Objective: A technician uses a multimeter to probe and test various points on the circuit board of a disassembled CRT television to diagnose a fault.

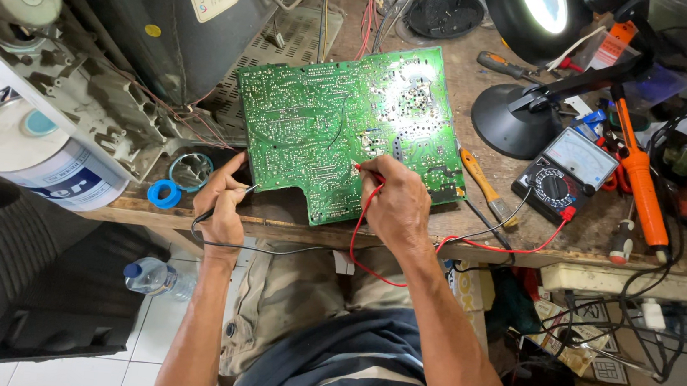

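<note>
Cluttered wooden workbench (591, 242) for sure, tools everywhere, and a green circuit board (341, 126) lying solder-side up right in the middle, tilted a bit with its near edge close to the bench's front lip. Behind it sits the back of an old tube TV chassis (150, 23).

Right hand (397, 206) is pinched shut around a red probe (371, 172), tip touching the board near its lower middle. Left hand (223, 202) is closed on a black probe (243, 189), tip just at the board's lower left edge. Red and black leads droop off the bench edge and run over to an analog multimeter (564, 168) on the right. A black magnifier lamp (532, 68) stands past the board, an orange soldering iron (642, 184) lies right of the meter, and a blue solder spool (164, 193) sits near the left hand.

My take on the board: light, stiff, but kinda fragile. Solder points are prickly and flexing it could crack traces, so I'd hold it by the bare edges only. Probes are thin and slick, so a pencil grip near the tip looks right.
</note>
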